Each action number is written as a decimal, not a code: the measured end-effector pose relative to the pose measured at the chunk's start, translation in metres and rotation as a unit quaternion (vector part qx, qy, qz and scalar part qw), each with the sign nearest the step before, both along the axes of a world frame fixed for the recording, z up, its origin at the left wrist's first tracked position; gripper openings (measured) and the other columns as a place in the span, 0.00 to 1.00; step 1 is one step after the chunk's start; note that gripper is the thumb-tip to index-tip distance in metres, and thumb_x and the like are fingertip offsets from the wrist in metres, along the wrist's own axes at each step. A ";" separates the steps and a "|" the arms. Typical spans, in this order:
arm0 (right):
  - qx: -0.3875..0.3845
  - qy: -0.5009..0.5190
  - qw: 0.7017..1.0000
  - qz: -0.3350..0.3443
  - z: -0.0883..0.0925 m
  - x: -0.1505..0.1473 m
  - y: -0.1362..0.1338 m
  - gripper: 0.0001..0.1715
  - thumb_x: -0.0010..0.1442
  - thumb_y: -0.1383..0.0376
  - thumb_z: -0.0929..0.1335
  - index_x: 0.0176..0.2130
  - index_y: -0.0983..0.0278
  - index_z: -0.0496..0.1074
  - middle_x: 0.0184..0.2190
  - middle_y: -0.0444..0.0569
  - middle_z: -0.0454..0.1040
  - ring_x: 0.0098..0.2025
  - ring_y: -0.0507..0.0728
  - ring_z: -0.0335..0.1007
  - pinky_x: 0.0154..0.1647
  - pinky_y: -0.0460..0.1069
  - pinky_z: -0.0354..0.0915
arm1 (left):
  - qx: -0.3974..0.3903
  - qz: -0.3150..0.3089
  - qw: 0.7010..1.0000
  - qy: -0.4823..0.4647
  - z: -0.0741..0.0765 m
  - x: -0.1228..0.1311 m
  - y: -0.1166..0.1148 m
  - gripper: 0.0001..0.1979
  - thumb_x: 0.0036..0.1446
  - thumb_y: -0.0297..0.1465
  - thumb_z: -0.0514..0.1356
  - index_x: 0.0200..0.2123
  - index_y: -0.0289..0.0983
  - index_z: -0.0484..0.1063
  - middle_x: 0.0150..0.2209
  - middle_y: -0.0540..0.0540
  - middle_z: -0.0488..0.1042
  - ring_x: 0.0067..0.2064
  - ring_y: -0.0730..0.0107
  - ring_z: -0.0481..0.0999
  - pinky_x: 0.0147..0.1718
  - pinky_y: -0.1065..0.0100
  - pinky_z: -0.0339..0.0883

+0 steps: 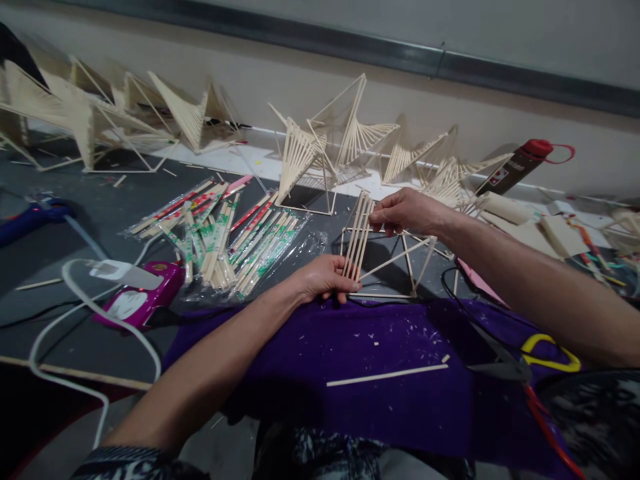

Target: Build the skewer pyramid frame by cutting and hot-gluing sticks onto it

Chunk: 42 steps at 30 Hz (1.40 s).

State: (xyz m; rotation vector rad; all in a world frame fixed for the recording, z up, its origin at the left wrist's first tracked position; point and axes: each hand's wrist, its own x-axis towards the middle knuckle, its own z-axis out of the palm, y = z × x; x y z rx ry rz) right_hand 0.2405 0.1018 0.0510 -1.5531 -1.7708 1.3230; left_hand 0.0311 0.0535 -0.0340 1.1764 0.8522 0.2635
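Print on the chopstick wrappers [220,233] and bottle label [501,176] is too blurred to read.

Chopstick packets [225,233] left of stick frame [395,259]

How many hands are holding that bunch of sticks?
2. The left hand grips the bottom end of the bundle of sticks. The right hand pinches its top end. No other hands show in the picture.

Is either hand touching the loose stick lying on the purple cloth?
No, the loose stick lies alone on the purple cloth; the left hand and right hand both grip the row of sticks.
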 end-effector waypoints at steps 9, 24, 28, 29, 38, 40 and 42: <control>-0.004 -0.008 1.000 -0.003 0.001 -0.001 -0.002 0.07 0.48 0.63 0.72 0.24 0.66 0.75 0.23 0.47 0.73 0.19 0.48 0.63 0.18 0.45 0.55 | 0.016 -0.005 1.000 0.006 0.000 0.002 0.000 0.10 0.44 0.28 0.66 0.31 0.33 0.69 0.19 0.53 0.70 0.17 0.80 0.70 0.10 0.80 0.45; -0.021 -0.007 1.000 -0.007 0.002 -0.006 -0.003 0.06 0.53 0.67 0.70 0.25 0.65 0.74 0.23 0.45 0.73 0.19 0.46 0.63 0.18 0.43 0.56 | 0.003 0.001 1.000 0.022 0.001 0.002 0.001 0.09 0.42 0.28 0.65 0.28 0.32 0.70 0.24 0.47 0.76 0.17 0.79 0.71 0.10 0.79 0.45; -0.023 0.002 1.000 -0.015 0.000 -0.005 0.000 0.07 0.51 0.65 0.71 0.24 0.65 0.74 0.23 0.46 0.74 0.18 0.47 0.63 0.17 0.44 0.56 | 0.000 0.000 1.000 0.025 0.003 0.001 0.001 0.09 0.42 0.29 0.65 0.29 0.32 0.70 0.25 0.46 0.76 0.16 0.80 0.70 0.10 0.79 0.45; -0.018 0.001 1.000 -0.017 0.000 -0.005 0.000 0.07 0.50 0.64 0.72 0.24 0.65 0.74 0.22 0.46 0.74 0.18 0.47 0.62 0.17 0.44 0.56 | -0.001 0.001 1.000 0.024 0.003 0.001 0.001 0.10 0.42 0.29 0.65 0.29 0.32 0.70 0.26 0.46 0.77 0.16 0.80 0.70 0.10 0.79 0.45; 0.106 -0.087 0.990 -0.027 0.009 0.002 -0.001 0.16 0.46 0.57 0.73 0.20 0.66 0.71 0.15 0.45 0.67 0.17 0.48 0.59 0.17 0.45 0.55 | 0.005 0.008 1.000 0.026 0.001 0.001 0.001 0.10 0.42 0.29 0.65 0.29 0.32 0.70 0.23 0.47 0.75 0.16 0.78 0.70 0.10 0.78 0.46; 0.133 -0.040 0.990 -0.031 0.010 0.009 0.003 0.14 0.48 0.57 0.72 0.23 0.66 0.73 0.19 0.46 0.70 0.19 0.48 0.61 0.19 0.45 0.57 | 0.003 0.011 1.000 0.027 0.001 0.001 0.001 0.10 0.42 0.29 0.66 0.29 0.32 0.70 0.25 0.46 0.76 0.17 0.79 0.70 0.10 0.78 0.46; 0.142 -0.008 0.990 -0.019 0.010 0.015 0.009 0.12 0.51 0.58 0.70 0.29 0.65 0.76 0.26 0.48 0.74 0.23 0.48 0.63 0.22 0.44 0.57 | 0.003 0.011 0.999 0.030 0.002 0.001 0.001 0.11 0.41 0.29 0.66 0.29 0.32 0.70 0.25 0.46 0.77 0.16 0.79 0.70 0.10 0.78 0.45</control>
